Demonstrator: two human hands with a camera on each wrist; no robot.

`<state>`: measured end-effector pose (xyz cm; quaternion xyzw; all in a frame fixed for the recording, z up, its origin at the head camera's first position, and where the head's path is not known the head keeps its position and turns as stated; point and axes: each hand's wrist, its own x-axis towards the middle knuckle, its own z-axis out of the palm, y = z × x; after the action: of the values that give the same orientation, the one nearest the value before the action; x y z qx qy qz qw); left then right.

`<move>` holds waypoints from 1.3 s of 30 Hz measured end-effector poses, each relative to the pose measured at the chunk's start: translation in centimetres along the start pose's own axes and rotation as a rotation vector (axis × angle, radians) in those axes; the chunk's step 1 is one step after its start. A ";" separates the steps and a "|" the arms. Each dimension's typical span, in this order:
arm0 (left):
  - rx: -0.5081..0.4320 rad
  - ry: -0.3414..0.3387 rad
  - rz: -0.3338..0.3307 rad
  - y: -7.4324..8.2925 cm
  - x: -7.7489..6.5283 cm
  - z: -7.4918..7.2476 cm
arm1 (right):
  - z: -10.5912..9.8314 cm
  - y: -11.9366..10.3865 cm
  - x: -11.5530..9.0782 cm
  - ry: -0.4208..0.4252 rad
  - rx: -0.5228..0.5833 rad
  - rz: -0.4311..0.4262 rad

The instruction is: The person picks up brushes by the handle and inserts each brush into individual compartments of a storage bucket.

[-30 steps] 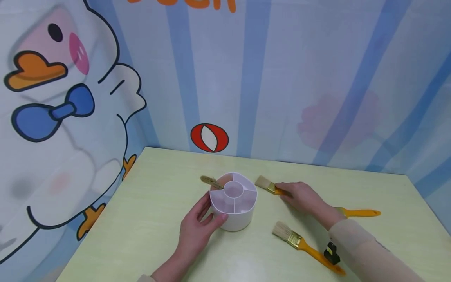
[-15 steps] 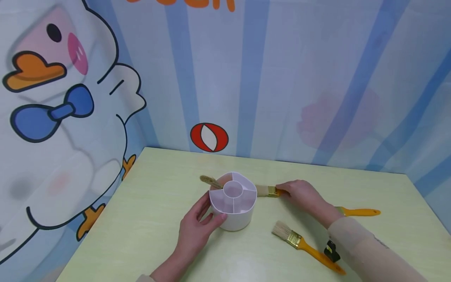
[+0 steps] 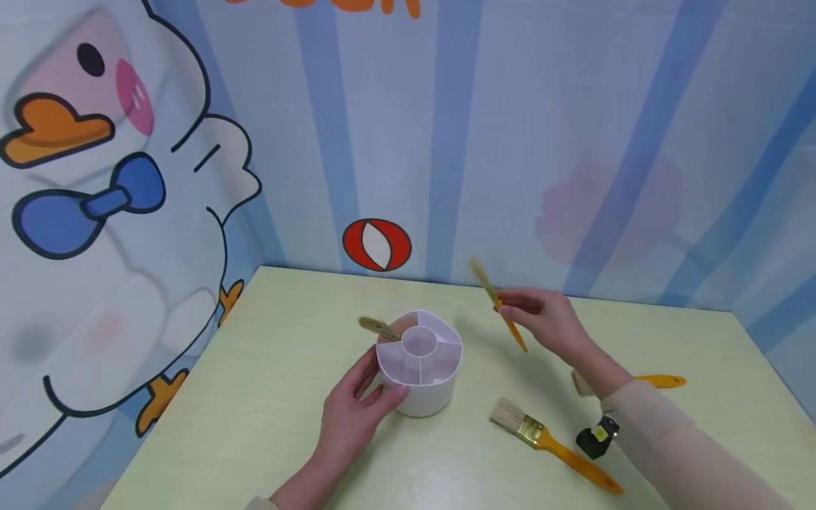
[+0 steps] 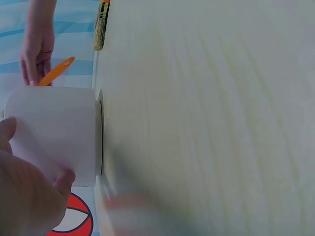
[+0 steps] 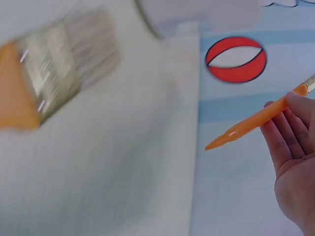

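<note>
A white round desk organizer [image 3: 426, 400] with several compartments around a central cup stands on the table. My left hand [image 3: 350, 418] grips its left side, thumb at the front. A paintbrush [image 3: 379, 327] leans in the organizer's back left compartment, bristles up. To the right, my right hand [image 3: 545, 319] pinches another paintbrush [image 3: 515, 333] above the table, between thumb and fingers. That brush is tilted, bristles up and orange handle down; the handle [image 5: 251, 123] shows plainly in the right wrist view. The organizer's far side is hidden in the left wrist view.
Two more orange-handled paintbrushes lie on the table: the nearer brush [image 3: 554, 445] at front right, the farther brush [image 3: 663, 381] partly behind the right forearm. A black wrist camera [image 3: 597, 437] sits at the right sleeve. A printed cloth [image 3: 395, 142] rises behind the table [image 3: 255, 411].
My right hand has lifted its paintbrush off the table and turned it from lying flat to bristles up. My left hand stays at the organizer.
</note>
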<state>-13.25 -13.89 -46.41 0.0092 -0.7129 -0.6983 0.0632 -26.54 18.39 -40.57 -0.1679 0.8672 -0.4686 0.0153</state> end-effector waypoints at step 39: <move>0.017 0.034 0.016 0.0 -0.4 0.5 | 8.8 -7.9 -0.1 0.052 0.616 0.003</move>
<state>-12.89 -13.35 -46.44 0.0159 -0.7178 -0.6914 0.0810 -22.69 7.36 -39.02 -0.1421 0.6847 -0.7135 0.0438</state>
